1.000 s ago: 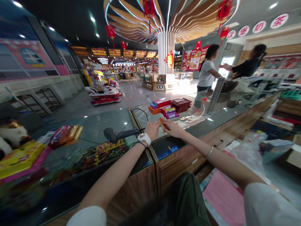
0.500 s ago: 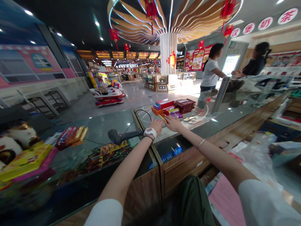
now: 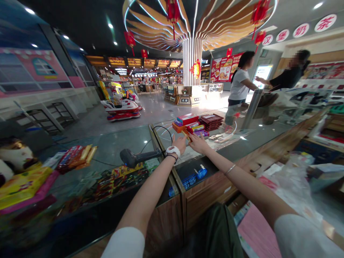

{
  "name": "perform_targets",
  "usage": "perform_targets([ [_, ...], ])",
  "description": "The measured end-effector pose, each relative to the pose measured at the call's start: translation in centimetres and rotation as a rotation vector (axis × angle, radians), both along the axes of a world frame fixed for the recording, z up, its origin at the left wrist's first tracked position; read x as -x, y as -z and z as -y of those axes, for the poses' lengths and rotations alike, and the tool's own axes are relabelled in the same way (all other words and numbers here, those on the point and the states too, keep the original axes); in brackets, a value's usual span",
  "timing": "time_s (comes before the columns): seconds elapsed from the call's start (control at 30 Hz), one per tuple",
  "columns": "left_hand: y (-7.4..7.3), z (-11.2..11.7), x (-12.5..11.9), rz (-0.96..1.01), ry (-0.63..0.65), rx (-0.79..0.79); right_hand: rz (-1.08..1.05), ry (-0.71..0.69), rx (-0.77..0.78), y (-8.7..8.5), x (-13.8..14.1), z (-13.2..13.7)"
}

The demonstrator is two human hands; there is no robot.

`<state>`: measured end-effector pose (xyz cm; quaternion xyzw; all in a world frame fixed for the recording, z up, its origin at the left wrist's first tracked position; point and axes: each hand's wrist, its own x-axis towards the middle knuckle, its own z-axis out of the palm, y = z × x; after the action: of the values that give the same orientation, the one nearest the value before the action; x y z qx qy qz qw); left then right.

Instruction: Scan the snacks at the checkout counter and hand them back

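My left hand [image 3: 179, 144], with a white watch and a dark band at the wrist, reaches over the glass counter with its fingers stretched forward. Beside it, my right hand [image 3: 198, 143] has its fingers spread. A gold-wrapped snack bar [image 3: 185, 132] lies between the fingertips of both hands, which appear to touch its near end. Just beyond is a group of packets: an orange box [image 3: 178, 127], red boxes [image 3: 187, 118], a yellow-and-red packet [image 3: 197, 128], a purple packet [image 3: 201, 133] and a stack of dark red packets [image 3: 211, 122].
A barcode scanner [image 3: 131, 157] lies left of my left hand, its cable looping behind. More wrapped bars [image 3: 77, 156] and a yellow box [image 3: 25, 184] are farther left on the counter [image 3: 113, 143]. Two people stand at the far right. Plastic bags [image 3: 292, 182] fill the lower right.
Both hands stay by the gold bar, with slight finger movement. The view has shifted a little. At the far right, a person in black now holds out a hand.
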<state>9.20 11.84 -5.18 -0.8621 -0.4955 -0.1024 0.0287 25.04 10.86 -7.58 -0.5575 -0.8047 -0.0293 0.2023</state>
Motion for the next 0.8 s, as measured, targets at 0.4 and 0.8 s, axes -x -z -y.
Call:
perform_targets([
  [0.4, -0.2, 1.6, 0.7, 0.022, -0.006, -0.194, 0.013, 0.016, -0.007, -0.5, 0.2, 0.8],
  [0.8, -4.8, 9.5, 8.8, 0.059, -0.135, -0.364, -0.029, -0.228, -0.168, -4.1, 6.6, 4.4],
])
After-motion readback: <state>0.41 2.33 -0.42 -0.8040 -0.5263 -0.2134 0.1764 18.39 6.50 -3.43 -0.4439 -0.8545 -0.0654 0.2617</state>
